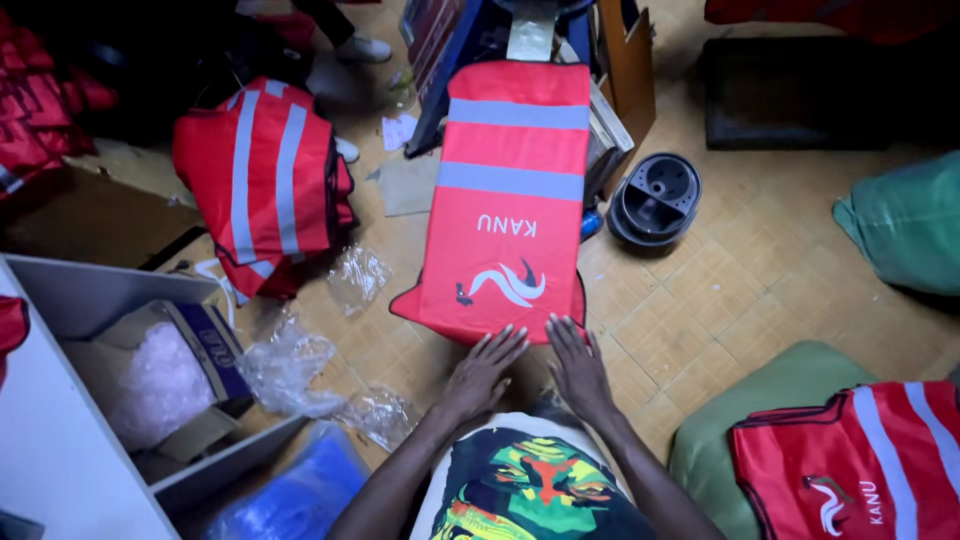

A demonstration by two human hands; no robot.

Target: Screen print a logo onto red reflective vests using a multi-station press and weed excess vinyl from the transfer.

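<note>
Both hands lie flat with fingers spread and grasp nothing: the left hand (485, 368) and right hand (575, 365) press side by side on the near hem of a red reflective vest (510, 200). That vest is stretched over a narrow board (530, 35), above the wooden floor (760, 270). More red vests (265, 180) are heaped at left.

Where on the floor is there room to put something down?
The bare wooden floor between the red vest, the round black tub and the green sack is free. Left of the vest it is crowded: crumpled plastic wrap, an open box and a vest pile.
</note>
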